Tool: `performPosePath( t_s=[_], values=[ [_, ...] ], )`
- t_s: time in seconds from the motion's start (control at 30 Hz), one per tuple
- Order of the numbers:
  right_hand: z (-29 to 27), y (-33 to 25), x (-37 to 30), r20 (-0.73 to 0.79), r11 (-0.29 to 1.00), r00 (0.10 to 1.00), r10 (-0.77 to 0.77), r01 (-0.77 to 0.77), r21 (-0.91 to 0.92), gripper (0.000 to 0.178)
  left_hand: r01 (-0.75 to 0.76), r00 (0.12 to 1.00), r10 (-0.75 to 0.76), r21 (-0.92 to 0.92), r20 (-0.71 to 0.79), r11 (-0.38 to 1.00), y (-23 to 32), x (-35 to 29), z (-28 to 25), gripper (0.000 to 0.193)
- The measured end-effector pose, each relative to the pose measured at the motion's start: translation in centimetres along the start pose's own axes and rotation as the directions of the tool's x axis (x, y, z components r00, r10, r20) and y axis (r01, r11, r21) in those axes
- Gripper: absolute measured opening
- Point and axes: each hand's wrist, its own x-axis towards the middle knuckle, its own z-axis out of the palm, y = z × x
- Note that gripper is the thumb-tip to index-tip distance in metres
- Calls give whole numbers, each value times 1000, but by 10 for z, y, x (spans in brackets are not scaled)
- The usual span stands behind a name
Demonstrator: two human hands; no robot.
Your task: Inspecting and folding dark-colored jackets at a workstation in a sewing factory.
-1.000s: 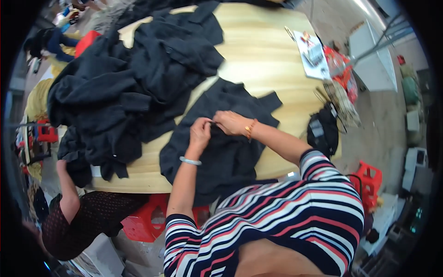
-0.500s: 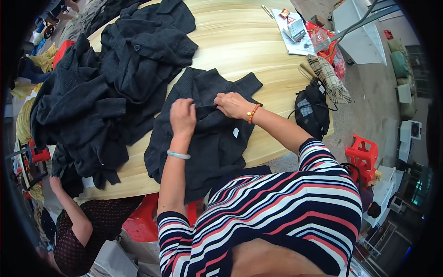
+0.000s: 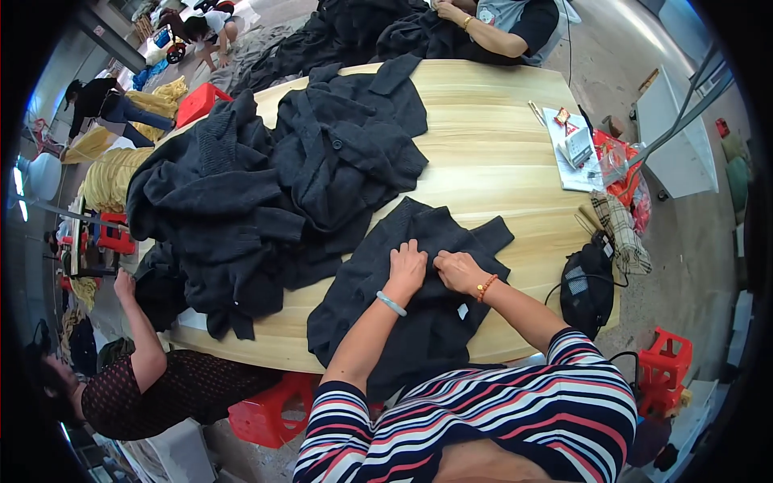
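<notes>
A dark charcoal knit cardigan (image 3: pixel 403 326) lies spread on the wooden table right in front of me, its upper part pointing away and a small white label (image 3: pixel 463 311) showing near its right side. On its middle, my left hand (image 3: pixel 408 268) is closed, fingers bent down into the knit. Close beside it, my right hand (image 3: pixel 458 272) pinches a fold of the same cardigan with curled fingers. The fingertips of both hands are partly hidden by the knuckles and cloth.
Heaped dark knit garments (image 3: pixel 217 201) cover the left of the wooden table (image 3: pixel 483 105). A black pouch (image 3: pixel 586 286), checked cloth (image 3: pixel 620 233) and papers with a small device (image 3: pixel 576 149) sit along the right edge. Co-workers are at the left (image 3: pixel 145 346) and far side (image 3: pixel 515 32). Red stools stand around.
The view has shifted, bringing the far table edge and another person into sight. My left hand has come closer to my right on the cardigan. The left co-worker's arm has lifted from the garments.
</notes>
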Motion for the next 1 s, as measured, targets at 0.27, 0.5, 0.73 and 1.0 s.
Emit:
performPosePath(
  t_s=[0.27, 0.5, 0.73, 1.0],
  values=[
    [3, -13, -5, 8, 993, 998, -62, 60, 99, 12, 409, 904, -404, -13, 138, 912, -19, -3, 16, 20],
    [3, -11, -12, -156, 982, 986, -56, 83, 170, 10, 244, 861, -414, -954, 296, -175, -55, -8, 5, 9],
    [14, -21, -1, -96, 979, 992, -77, 93, 184, 13, 554, 713, -667, -756, 215, 348, -92, -41, 47, 12],
    [-7, -28, -38, -115, 952, 974, -197, 218, 217, 12, 553, 807, -557, -582, 195, 597, -40, -29, -10, 54]
  ],
)
